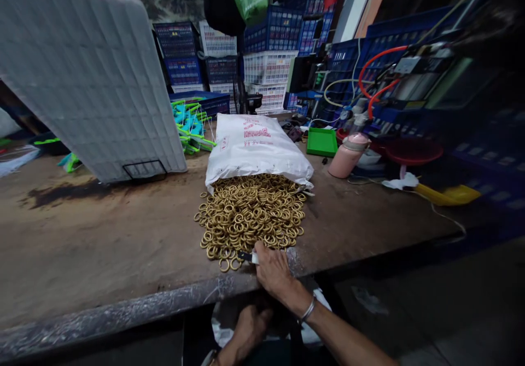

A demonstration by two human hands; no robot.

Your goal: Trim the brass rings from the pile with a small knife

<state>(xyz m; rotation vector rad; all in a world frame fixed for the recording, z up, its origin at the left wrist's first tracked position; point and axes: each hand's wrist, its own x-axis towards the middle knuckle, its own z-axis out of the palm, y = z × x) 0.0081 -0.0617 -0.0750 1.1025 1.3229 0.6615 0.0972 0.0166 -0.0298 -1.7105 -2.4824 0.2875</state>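
A heap of gold-coloured rings (250, 213) spills from the mouth of a white woven sack (258, 141) lying on the table. At the heap's near edge, my right hand (274, 267) is closed around a small flat black tool with a white part (248, 256); its exact kind is unclear. The tool's dark end points left, beside a few loose rings. Below the table edge my left hand (249, 325) is in shadow, its fingers curled, and what it holds, if anything, does not show. Under it is white bag-like material (221, 327).
A tall pale ribbed panel (106, 81) stands left on the brown table (102, 245). Green and blue plastic pieces (191, 122) lie behind it. To the right are a green tray (322, 141), a pink bottle (348, 155) and a machine with red hoses (410, 81). Stacked crates (270, 68) fill the back.
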